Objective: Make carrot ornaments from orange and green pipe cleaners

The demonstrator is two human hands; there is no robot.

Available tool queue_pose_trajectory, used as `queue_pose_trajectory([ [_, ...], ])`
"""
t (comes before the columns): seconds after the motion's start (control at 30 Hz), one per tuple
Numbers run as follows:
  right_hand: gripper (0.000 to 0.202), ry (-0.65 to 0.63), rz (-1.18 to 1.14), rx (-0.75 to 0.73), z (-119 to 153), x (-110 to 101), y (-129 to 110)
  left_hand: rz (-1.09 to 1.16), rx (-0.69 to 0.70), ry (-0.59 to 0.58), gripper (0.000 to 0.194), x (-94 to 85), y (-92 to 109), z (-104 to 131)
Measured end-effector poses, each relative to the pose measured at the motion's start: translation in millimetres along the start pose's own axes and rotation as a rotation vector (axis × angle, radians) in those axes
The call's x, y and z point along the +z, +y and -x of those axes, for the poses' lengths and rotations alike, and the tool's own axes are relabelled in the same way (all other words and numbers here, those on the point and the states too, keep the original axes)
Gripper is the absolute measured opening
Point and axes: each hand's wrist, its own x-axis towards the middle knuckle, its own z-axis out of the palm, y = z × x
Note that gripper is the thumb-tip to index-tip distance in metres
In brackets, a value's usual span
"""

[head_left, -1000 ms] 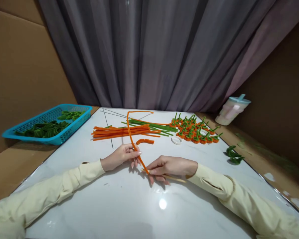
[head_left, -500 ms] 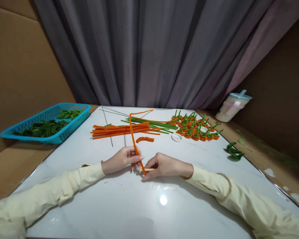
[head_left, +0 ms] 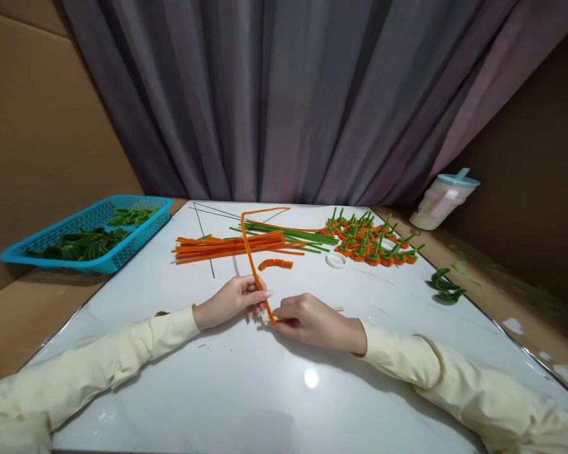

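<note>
My left hand [head_left: 239,301] pinches a long orange pipe cleaner [head_left: 249,249] near its lower end. The pipe cleaner rises from the fingers and bends over to the right at its top. Its lower end meets a thin wooden stick [head_left: 337,309], which my right hand [head_left: 315,320] grips with closed fingers. Whether the pipe cleaner is wound around the stick or only pressed against it, I cannot tell. Just beyond the hands lies a short, curved orange coil [head_left: 275,263]. Behind that is a bundle of straight orange pipe cleaners [head_left: 227,247].
Green pipe cleaners [head_left: 288,233] lie behind the orange bundle. Several orange flower pieces with green stems [head_left: 372,246] stand at the right, beside a white ring [head_left: 336,260]. A blue basket [head_left: 108,261] holds green coils. Green curls [head_left: 445,287] and a lidded cup [head_left: 445,200] are farther right.
My right hand has turned over the stick, and the stick's rear end now shows behind it. The pipe cleaner's upper part has shifted slightly left.
</note>
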Motion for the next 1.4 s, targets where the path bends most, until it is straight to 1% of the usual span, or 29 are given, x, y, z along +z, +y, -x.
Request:
queue_pose_trajectory([
  [0.1, 0.018, 0.058, 0.211, -0.041, 3, 3, -1, 0.000, -0.019, 0.004, 0.033, -0.7, -1, -2],
  [0.2, 0.021, 0.128, 0.416, -0.099, 7, 6, -1, 0.003, -0.028, -0.001, 0.033, -1.7, -2, -3],
  [0.3, 0.022, 0.214, 0.553, -0.178, 9, 6, -1, 0.001, -0.040, -0.006, 0.033, -1.8, -1, -3],
  [0.4, 0.020, 0.286, 0.649, -0.323, 11, 4, -1, -0.024, -0.053, -0.025, 0.034, 0.2, 1, -1],
  [0.5, 0.024, 0.332, 0.754, -0.491, 11, 2, -2, -0.041, -0.064, -0.047, 0.036, 3.5, 1, 1],
  [0.6, 0.025, 0.348, 0.815, -0.572, 12, 1, -2, -0.034, -0.079, -0.062, 0.036, 5.5, 0, 1],
  [0.67, 0.027, 0.336, 0.828, -0.576, 12, 1, -2, -0.025, -0.087, -0.066, 0.036, 5.2, -1, 1],
  [0.77, 0.030, 0.314, 0.817, -0.514, 13, 1, 1, -0.049, -0.153, -0.091, 0.041, 3.2, 1, 0],
  [0.8, 0.030, 0.306, 0.801, -0.486, 13, 2, 2, -0.080, -0.168, -0.072, 0.044, 2.5, 2, 1],
  [0.83, 0.030, 0.297, 0.779, -0.458, 13, 2, 3, -0.123, -0.155, -0.021, 0.047, 2.0, 4, 2],
  [0.87, 0.031, 0.290, 0.755, -0.432, 13, 3, 5, -0.174, -0.108, 0.054, 0.048, 1.6, 4, 3],
  [0.93, 0.032, 0.283, 0.716, -0.383, 13, 5, 8, -0.288, 0.063, 0.210, 0.042, 2.0, 5, 7],
  [0.97, 0.032, 0.286, 0.707, -0.362, 13, 6, 10, -0.345, 0.154, 0.251, 0.036, 2.9, 5, 10],
  [1.0, 0.031, 0.289, 0.708, -0.348, 13, 7, 11, -0.403, 0.228, 0.253, 0.031, 4.1, 4, 12],
  [1.03, 0.031, 0.296, 0.718, -0.342, 13, 8, 12, -0.456, 0.278, 0.231, 0.027, 5.7, 3, 14],
  [1.1, 0.029, 0.311, 0.765, -0.351, 13, 10, 12, -0.532, 0.315, 0.174, 0.030, 9.4, -1, 17],
  [1.17, 0.028, 0.328, 0.828, -0.375, 12, 10, 9, -0.553, 0.299, 0.162, 0.034, 12.8, -5, 19],
  [1.27, 0.029, 0.345, 0.902, -0.404, 12, 8, 5, -0.550, 0.272, 0.187, 0.030, 14.8, -10, 18],
  [1.4, 0.031, 0.347, 0.932, -0.407, 11, 7, 3, -0.535, 0.245, 0.221, 0.029, 13.4, -11, 17],
])
